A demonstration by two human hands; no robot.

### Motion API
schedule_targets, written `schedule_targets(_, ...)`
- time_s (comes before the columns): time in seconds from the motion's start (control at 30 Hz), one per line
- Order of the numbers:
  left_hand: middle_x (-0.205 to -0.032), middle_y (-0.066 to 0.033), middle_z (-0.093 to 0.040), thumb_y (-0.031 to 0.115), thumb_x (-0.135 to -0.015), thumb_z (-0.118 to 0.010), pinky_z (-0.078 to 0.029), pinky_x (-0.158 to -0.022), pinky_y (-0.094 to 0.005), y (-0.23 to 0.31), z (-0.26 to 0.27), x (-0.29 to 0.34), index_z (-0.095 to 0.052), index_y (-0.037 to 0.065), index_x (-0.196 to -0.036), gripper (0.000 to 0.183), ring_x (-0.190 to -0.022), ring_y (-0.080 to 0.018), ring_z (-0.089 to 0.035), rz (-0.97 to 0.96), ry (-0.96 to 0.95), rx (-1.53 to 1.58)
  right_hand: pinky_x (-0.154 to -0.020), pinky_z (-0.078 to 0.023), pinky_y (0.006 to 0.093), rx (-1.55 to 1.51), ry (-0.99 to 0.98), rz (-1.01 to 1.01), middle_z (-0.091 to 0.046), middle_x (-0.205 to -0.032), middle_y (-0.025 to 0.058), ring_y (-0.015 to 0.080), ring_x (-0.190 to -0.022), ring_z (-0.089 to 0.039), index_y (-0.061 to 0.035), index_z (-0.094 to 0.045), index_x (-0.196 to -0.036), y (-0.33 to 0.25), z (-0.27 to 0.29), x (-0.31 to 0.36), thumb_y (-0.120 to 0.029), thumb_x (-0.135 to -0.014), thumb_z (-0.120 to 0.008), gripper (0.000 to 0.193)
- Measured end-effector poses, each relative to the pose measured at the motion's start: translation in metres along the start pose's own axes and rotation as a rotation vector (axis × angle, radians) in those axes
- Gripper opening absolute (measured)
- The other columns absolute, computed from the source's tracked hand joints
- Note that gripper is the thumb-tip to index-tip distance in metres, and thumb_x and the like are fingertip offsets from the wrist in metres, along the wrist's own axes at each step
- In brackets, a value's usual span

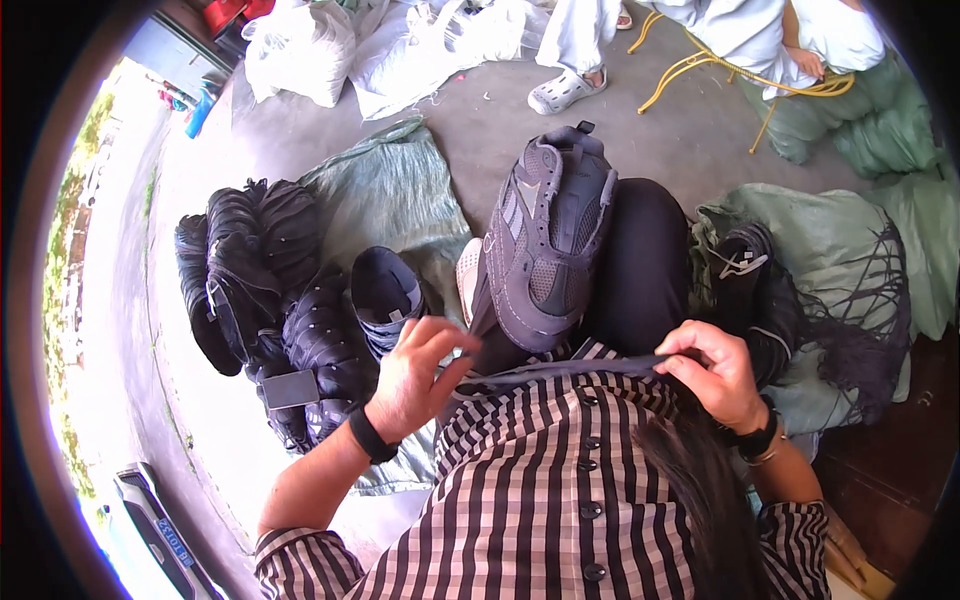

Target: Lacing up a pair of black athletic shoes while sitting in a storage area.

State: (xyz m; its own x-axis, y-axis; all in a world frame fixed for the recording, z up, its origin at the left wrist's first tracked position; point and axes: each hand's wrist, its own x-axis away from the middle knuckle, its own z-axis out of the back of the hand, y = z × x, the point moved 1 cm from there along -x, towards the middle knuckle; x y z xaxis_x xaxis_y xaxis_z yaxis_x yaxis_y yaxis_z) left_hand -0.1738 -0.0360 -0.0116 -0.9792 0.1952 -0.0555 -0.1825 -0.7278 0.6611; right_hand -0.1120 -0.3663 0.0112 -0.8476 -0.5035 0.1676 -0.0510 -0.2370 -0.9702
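A dark grey shoe (545,240) with a lighter side stripe and white stitching rests on my lap, toe toward me; no lace shows in its eyelets. A dark shoelace (560,370) stretches across in front of my shirt. My right hand (712,375) pinches one end of it between thumb and fingers. Close to the other end is my left hand (425,368), with its fingers bent and thumb and forefinger slightly apart. A dark shoe (385,290) stands just beyond my left hand, its opening facing up.
Stacked black shoes (265,260) fill the left, beside a green woven sheet (390,180). More dark shoes (745,280) lie at right, near a bundle of dark laces (880,330) on green sacking. White sacks (300,50) and a person's grey clog (567,92) are farther off, near a yellow chair (690,65).
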Motion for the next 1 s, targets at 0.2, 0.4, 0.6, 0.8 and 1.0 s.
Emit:
schedule_targets(0.2, -0.087, -0.0072, -0.058, 0.023, -0.081, -0.069, -0.049, -0.075, -0.0351, -0.01, -0.007, 0.008, -0.063, 0.007, -0.088, 0.018, -0.083, -0.0264, -0.059, -0.043, -0.315, 0.103, -0.073, -0.048, 0.0262, 0.157, -0.4, -0.06, -0.064, -0.085, 0.0068, 0.0136, -0.078, -0.061, -0.0004, -0.063, -0.093, -0.008, 0.006, 0.013, -0.004, -0.081, -0.064, 0.012)
schedule_targets(0.4, -0.083, -0.0082, -0.062, 0.024, -0.077, -0.072, -0.05, -0.068, -0.0343, 0.006, -0.002, 0.015, -0.061, 0.009, -0.085, 0.021, -0.08, -0.0267, -0.063, 0.232, -0.55, 0.007, -0.062, -0.047, 0.0276, 0.346, 0.01, -0.346, -0.059, -0.081, 0.0059, 0.0147, -0.067, -0.058, -0.0022, -0.063, -0.089, 0.03, 0.004, 0.045, -0.003, -0.078, -0.066, 0.011)
schedule_targets(0.6, -0.073, 0.001, -0.058, 0.012, -0.084, -0.068, -0.042, -0.058, -0.0219, -0.011, 0.04, -0.024, -0.064, 0.001, -0.092, 0.015, -0.064, -0.0068, -0.049, 0.212, -0.274, 0.547, -0.059, -0.047, 0.0318, 0.724, 0.161, 0.056, -0.053, -0.078, 0.0067, 0.0219, -0.063, -0.057, -0.0039, -0.062, -0.087, 0.032, 0.005, 0.024, -0.001, -0.071, -0.069, 0.018)
schedule_targets(0.8, -0.081, 0.0038, -0.058, 0.025, -0.093, -0.059, -0.036, -0.054, -0.017, 0.017, 0.072, -0.074, -0.065, 0.002, -0.099, 0.025, -0.063, -0.0008, -0.045, 0.067, -0.25, 0.815, -0.076, -0.051, 0.0307, 0.179, 0.092, 0.032, -0.06, -0.106, 0.0072, 0.0162, -0.094, -0.061, -0.0033, -0.059, -0.112, -0.002, 0.025, -0.017, -0.004, -0.079, -0.067, 0.035)
schedule_targets(1.0, -0.087, -0.0012, -0.061, 0.016, -0.096, -0.052, -0.044, -0.074, -0.0231, 0.062, 0.074, -0.119, -0.061, -0.002, -0.095, 0.02, -0.08, -0.0077, -0.053, 0.021, -0.23, 0.811, -0.095, -0.042, 0.0292, -0.179, -0.463, 0.221, -0.054, -0.122, 0.0092, 0.0144, -0.11, -0.053, 0.003, -0.04, -0.132, -0.047, -0.03, -0.075, -0.012, -0.085, -0.066, 0.056)
